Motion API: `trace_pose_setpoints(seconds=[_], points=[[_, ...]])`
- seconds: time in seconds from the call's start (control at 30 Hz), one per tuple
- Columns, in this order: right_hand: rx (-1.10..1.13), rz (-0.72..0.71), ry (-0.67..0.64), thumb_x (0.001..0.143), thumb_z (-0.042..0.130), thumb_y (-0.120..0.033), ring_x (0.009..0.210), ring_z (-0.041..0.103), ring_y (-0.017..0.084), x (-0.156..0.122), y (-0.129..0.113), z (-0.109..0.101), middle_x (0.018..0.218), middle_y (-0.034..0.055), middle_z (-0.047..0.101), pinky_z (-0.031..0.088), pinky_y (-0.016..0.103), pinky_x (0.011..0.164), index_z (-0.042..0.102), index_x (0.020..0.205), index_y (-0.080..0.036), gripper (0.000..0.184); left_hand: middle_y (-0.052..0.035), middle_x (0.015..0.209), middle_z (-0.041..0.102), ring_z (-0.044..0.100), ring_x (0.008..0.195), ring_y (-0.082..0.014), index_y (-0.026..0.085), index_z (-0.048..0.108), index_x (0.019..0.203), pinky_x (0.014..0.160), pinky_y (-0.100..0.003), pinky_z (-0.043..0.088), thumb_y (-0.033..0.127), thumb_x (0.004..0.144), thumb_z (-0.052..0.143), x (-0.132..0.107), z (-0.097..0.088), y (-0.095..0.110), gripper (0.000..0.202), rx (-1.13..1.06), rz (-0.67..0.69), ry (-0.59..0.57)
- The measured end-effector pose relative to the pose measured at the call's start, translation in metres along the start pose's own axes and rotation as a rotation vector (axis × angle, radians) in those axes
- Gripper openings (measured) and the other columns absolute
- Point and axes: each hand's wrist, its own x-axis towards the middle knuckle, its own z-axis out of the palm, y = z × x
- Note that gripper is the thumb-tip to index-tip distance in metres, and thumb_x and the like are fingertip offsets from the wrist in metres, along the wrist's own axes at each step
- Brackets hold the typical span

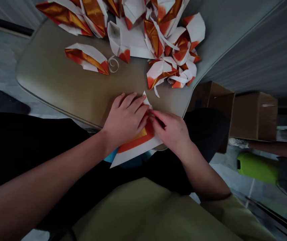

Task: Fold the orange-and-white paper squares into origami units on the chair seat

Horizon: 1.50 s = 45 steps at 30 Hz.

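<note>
A white sheet of paper [136, 154] with an orange border and a gold middle lies at the front edge of a seat-like surface [65, 90]. My left hand [127, 117] is pressed flat over it, fingers spread, and covers much of the sheet. At the sheet's right side, my right hand [173, 130] pinches the paper between thumb and forefinger near a narrow upper corner. Whether that part is folded or rolled is hard to make out under the fingers. A folded paper piece [88, 58] in the same colours lies beyond my left hand.
Several folded white, orange and gold paper pieces [163, 72] are heaped at the back of the surface, with a curled paper strip [113, 64] beside them. Cardboard boxes [255, 115] stand at the right. Another person's foot [238, 143] and a green object [257, 167] are below them.
</note>
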Motion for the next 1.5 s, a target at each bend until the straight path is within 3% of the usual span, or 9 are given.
trace_pose_setpoints(seconds=[0.27, 0.5, 0.63, 1.13, 1.3, 1.5], points=[[-0.021, 0.130, 0.119, 0.096, 0.058, -0.030, 0.097, 0.078, 0.026, -0.009, 0.006, 0.000, 0.115, 0.0086, 0.080, 0.062, 0.039, 0.086, 0.073, 0.126, -0.021, 0.034, -0.0097, 0.137, 0.068, 0.058, 0.130, -0.0331, 0.025, 0.067, 0.129, 0.111, -0.059, 0.045, 0.028, 0.099, 0.052, 0.002, 0.000, 0.001, 0.033, -0.080, -0.034, -0.041], [-0.002, 0.099, 0.050, 0.099, 0.055, -0.026, 0.102, 0.077, 0.025, -0.019, 0.002, 0.005, 0.118, 0.0079, 0.079, 0.061, 0.040, 0.093, 0.073, 0.126, -0.023, 0.033, -0.0103, 0.140, 0.063, 0.056, 0.130, -0.0335, 0.031, 0.065, 0.135, 0.113, -0.062, 0.042, 0.028, 0.098, 0.054, 0.004, -0.003, 0.001, 0.038, -0.063, -0.011, -0.087], [0.017, 0.085, 0.034, 0.099, 0.054, -0.026, 0.104, 0.077, 0.024, -0.017, 0.004, 0.002, 0.119, 0.0072, 0.079, 0.061, 0.040, 0.096, 0.073, 0.127, -0.023, 0.034, -0.0119, 0.141, 0.062, 0.055, 0.131, -0.0349, 0.029, 0.066, 0.135, 0.113, -0.063, 0.043, 0.027, 0.098, 0.054, 0.002, -0.001, 0.001, 0.038, -0.022, 0.008, -0.091], [0.141, 0.030, 0.070, 0.099, 0.052, -0.018, 0.093, 0.077, 0.018, -0.056, 0.016, 0.003, 0.110, 0.0071, 0.080, 0.063, 0.031, 0.085, 0.074, 0.127, -0.022, 0.036, -0.0124, 0.142, 0.062, 0.054, 0.133, -0.0350, 0.028, 0.068, 0.133, 0.114, -0.064, 0.041, 0.024, 0.096, 0.056, 0.002, 0.000, 0.001, 0.039, -0.067, -0.013, -0.087], [0.166, 0.055, 0.135, 0.099, 0.054, -0.017, 0.106, 0.077, 0.020, -0.062, 0.016, 0.006, 0.123, 0.0083, 0.078, 0.063, 0.034, 0.095, 0.070, 0.133, -0.019, 0.038, -0.0117, 0.142, 0.061, 0.053, 0.134, -0.0351, 0.029, 0.067, 0.134, 0.115, -0.064, 0.040, 0.023, 0.095, 0.059, 0.001, 0.000, 0.000, 0.041, -0.076, -0.017, -0.095], [0.129, 0.024, 0.100, 0.098, 0.052, -0.017, 0.101, 0.078, 0.020, -0.061, 0.012, 0.007, 0.118, 0.0061, 0.080, 0.064, 0.032, 0.092, 0.072, 0.130, -0.021, 0.037, -0.0124, 0.142, 0.062, 0.053, 0.134, -0.0363, 0.029, 0.068, 0.134, 0.114, -0.066, 0.040, 0.023, 0.095, 0.058, 0.001, 0.000, 0.000, 0.041, -0.075, -0.017, -0.093]])
